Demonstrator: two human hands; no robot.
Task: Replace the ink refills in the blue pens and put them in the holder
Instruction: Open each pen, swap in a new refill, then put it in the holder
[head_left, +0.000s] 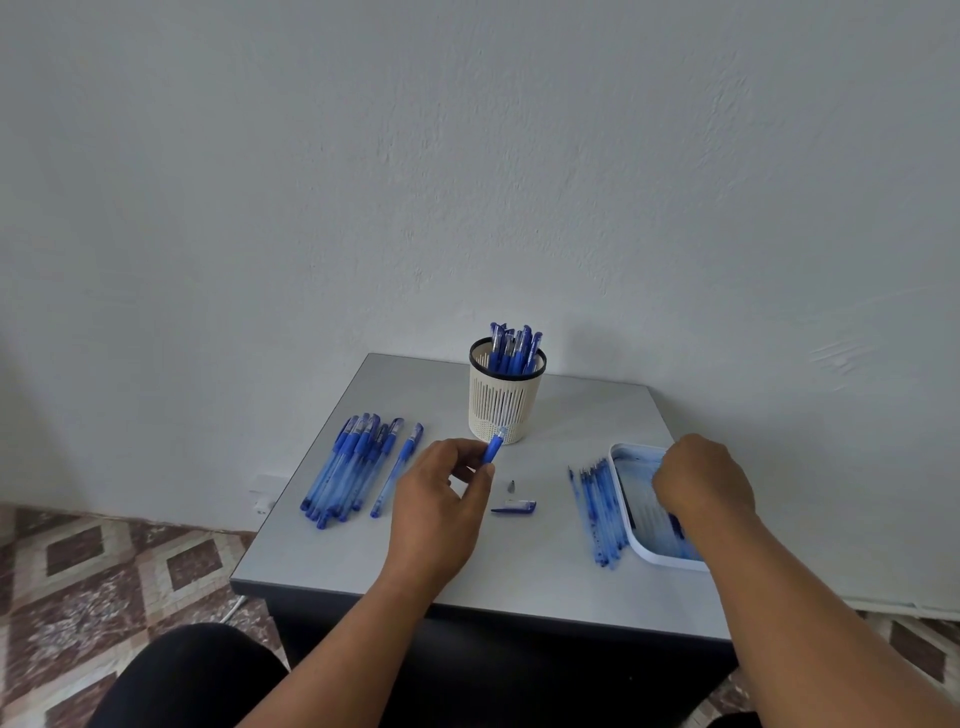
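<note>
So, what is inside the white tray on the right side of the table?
The white tray holds thin refills lying side by side. The right hand reaches in and covers part of them, so whether it grips one cannot be seen.

Translucent blue plastic pens (347, 470), a slotted matt cream plastic holder (505, 397), smooth grey table (332, 551).

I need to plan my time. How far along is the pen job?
Done: several pens stand in the holder. In hand: left hand holds a pen barrel, its cap on the table; right hand reaches into the tray. Left: the pen pile.
</note>
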